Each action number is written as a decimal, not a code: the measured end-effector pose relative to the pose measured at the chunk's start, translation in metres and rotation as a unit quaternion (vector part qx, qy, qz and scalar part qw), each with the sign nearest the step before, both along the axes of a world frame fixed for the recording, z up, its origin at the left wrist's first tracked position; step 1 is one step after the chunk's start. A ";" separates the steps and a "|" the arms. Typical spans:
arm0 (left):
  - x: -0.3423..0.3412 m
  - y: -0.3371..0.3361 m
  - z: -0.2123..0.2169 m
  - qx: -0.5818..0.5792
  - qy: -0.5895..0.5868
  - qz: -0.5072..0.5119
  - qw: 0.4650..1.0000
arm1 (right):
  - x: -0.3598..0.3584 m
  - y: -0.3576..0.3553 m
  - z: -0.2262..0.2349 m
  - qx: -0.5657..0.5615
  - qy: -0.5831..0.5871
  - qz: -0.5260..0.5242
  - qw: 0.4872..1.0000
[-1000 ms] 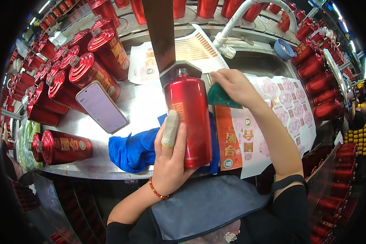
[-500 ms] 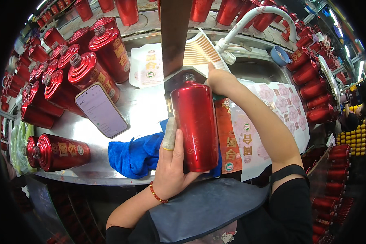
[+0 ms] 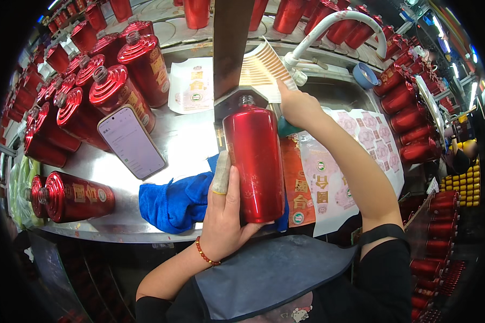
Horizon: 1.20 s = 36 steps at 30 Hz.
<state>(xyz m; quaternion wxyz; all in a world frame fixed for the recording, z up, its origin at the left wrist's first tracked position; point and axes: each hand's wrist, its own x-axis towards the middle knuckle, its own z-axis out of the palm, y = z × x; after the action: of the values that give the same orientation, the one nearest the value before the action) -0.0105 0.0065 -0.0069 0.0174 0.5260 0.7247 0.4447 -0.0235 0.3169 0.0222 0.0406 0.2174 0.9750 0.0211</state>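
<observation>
A glossy red bottle (image 3: 254, 167) with a bare threaded neck stands in front of me, leaning slightly. My left hand (image 3: 224, 215) holds it from the lower left, thumb at its base and fingers along its side. A pale finger cot (image 3: 221, 172) covers one of those fingers. Beyond the bottle's right shoulder my right hand (image 3: 300, 109) is closed, with one finger pointing toward a striped sheet (image 3: 267, 67). A teal thing (image 3: 286, 127) shows below that hand; its kind is mostly hidden. Just left of my left hand lies a crumpled blue cloth (image 3: 175, 203).
Several red bottles (image 3: 81, 113) crowd the left, with a phone (image 3: 132, 141) propped against them. Printed transfer sheets (image 3: 328, 177) lie at right, another sheet (image 3: 191, 86) behind. A dark post (image 3: 230, 43) rises behind the bottle; a white curved faucet (image 3: 339, 19) overhangs a sink.
My right hand has moved slightly to the right, away from the bottle, and more of the teal thing shows. Bottles along the back have shifted. My left hand keeps its hold.
</observation>
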 end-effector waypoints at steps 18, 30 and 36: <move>0.002 0.001 -0.001 0.001 0.000 0.006 1.000 | 0.024 0.019 -0.002 0.085 -0.081 0.027 0.993; 0.000 0.002 0.001 0.041 -0.016 -0.002 0.999 | -0.020 0.019 -0.011 0.163 -0.063 0.069 0.982; 0.000 0.003 -0.003 0.045 -0.019 -0.002 0.999 | -0.019 0.025 -0.016 0.108 -0.101 0.065 0.987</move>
<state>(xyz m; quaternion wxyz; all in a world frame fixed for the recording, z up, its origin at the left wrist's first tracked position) -0.0105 0.0097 -0.0099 0.0090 0.5189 0.7027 0.4867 -0.0421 0.3423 0.0065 0.1134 0.1537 0.9700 0.1505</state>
